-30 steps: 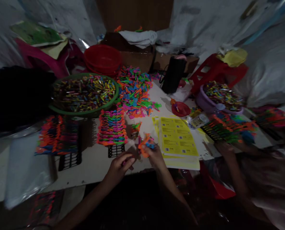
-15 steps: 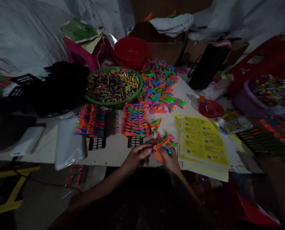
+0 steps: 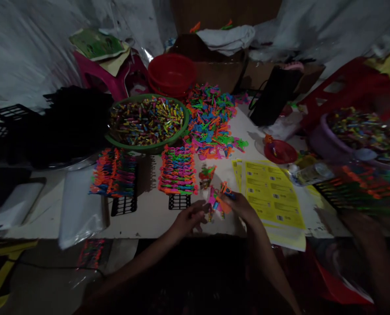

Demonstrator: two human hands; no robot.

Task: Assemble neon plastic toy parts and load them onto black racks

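Observation:
My right hand (image 3: 239, 203) is closed around orange and blue plastic toy pieces (image 3: 226, 197) above the front of the table. Just left of it, my left hand (image 3: 193, 216) has its fingers bent and apart, and I see nothing held in them. Pink and other small coloured pieces (image 3: 212, 197) lie between and below the hands; blur hides their exact shape. Beyond my left hand, a row of bright plastic toys (image 3: 178, 168) covers a black plastic grid (image 3: 179, 202). A small green and orange cluster (image 3: 207, 173) sits right of that row.
A green basin (image 3: 142, 148) holds many small coloured pieces, beside a heap of loose toys (image 3: 211, 118). Yellow label sheets (image 3: 273, 188) lie right of my hands. Another toy row (image 3: 114, 173) and clear bags (image 3: 81, 205) are left. Another person's arm (image 3: 368, 236) shows at right.
My hands have moved apart. The left hand's fingers have loosened from their pinch, while the right hand has shifted rightward with the orange and blue pieces. The whole view has shifted slightly.

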